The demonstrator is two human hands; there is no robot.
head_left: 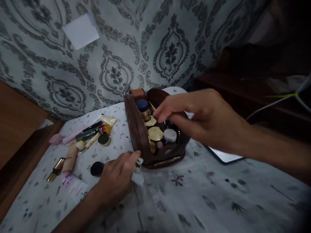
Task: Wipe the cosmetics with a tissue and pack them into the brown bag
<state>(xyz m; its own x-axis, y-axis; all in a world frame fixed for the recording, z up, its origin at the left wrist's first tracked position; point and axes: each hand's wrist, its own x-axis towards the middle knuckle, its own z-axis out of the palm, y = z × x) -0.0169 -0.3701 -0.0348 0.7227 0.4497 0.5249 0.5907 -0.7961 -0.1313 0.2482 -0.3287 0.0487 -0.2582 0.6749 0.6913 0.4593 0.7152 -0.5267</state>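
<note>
A brown zippered bag (pixel 139 136) stands open on the patterned cloth. Inside it are a blue-capped jar (pixel 143 106), gold round lids (pixel 155 133) and a white-lidded jar (pixel 170 135). Over the bag's right side hangs my right hand (pixel 194 113), fingers bent and close together, with their tips above the contents; whether they pinch anything is hidden. My left hand (pixel 119 173) is closed around a small whitish item (pixel 138 176) at the bag's front left corner. A black round cap (pixel 97 169) lies just left of that hand.
Cosmetics lie to the left: a dark green tube (pixel 86 134), a green-lidded jar (pixel 104 139), a beige tube (pixel 70 157), a gold item (pixel 55 169) and a pink-and-white tube (pixel 73 185). A dark-edged white object (pixel 225 156) lies right. Patterned fabric (pixel 116 71) rises behind.
</note>
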